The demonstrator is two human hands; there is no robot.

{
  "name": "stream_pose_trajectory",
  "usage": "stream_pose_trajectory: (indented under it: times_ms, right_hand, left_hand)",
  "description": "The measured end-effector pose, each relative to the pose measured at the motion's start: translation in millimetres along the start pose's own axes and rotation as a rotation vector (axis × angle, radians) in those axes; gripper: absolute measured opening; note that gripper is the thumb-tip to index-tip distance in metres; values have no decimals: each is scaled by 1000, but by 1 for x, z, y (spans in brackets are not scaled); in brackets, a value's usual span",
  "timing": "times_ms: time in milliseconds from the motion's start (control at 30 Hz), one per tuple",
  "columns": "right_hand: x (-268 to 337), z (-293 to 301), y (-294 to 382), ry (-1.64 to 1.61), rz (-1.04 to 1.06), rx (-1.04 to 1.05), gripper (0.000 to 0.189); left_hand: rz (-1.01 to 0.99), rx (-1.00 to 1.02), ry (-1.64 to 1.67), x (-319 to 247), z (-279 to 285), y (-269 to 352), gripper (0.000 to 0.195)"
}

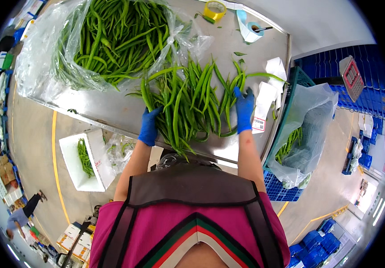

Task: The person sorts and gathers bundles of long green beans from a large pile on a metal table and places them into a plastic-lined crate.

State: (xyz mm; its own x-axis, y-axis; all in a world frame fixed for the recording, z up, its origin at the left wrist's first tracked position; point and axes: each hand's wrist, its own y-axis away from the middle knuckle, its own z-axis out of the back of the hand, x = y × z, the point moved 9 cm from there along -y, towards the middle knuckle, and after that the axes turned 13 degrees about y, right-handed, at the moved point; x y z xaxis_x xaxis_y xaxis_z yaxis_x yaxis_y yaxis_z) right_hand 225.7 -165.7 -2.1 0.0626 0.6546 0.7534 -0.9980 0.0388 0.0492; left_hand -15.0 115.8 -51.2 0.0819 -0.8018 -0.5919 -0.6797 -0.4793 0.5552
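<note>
A loose heap of long green chili peppers (192,104) lies on the stainless steel table (112,107) in front of me. At the heap's left edge is my left hand (149,125) in a blue glove, its fingertips partly hidden among the peppers. My right hand (244,110), also gloved in blue, rests at the right edge beside a few peppers, thumb and fingers spread. Behind the heap, a large clear plastic bag (41,57) gapes, full of more green peppers (122,40).
A yellow tape roll (214,10), a label roll (253,27) and paper strips (266,93) lie on the table. A plastic-lined crate (308,110) holding peppers stands right, near a scale display (351,78). Below left sits a white foam box (85,160). A person (23,216) is farther off.
</note>
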Motion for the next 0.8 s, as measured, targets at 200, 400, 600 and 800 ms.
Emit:
stream_pose_trajectory:
  times_ms: [200,400,600,800]
  right_hand:
    - [40,-45,6,463,162,176,105]
    - [79,-60,69,651,322,272,107]
    - [35,-42,34,267,333,295,81]
    - [8,-39,13,-105,183,486,67]
  left_hand:
    - [184,104,324,13,-3,8,41]
    - [-630,-228,-932,-21,-40,21,86]
    - [-314,-41,-297,-26,6,-1,51]
    - [-110,-91,-200,-26,28,7,32]
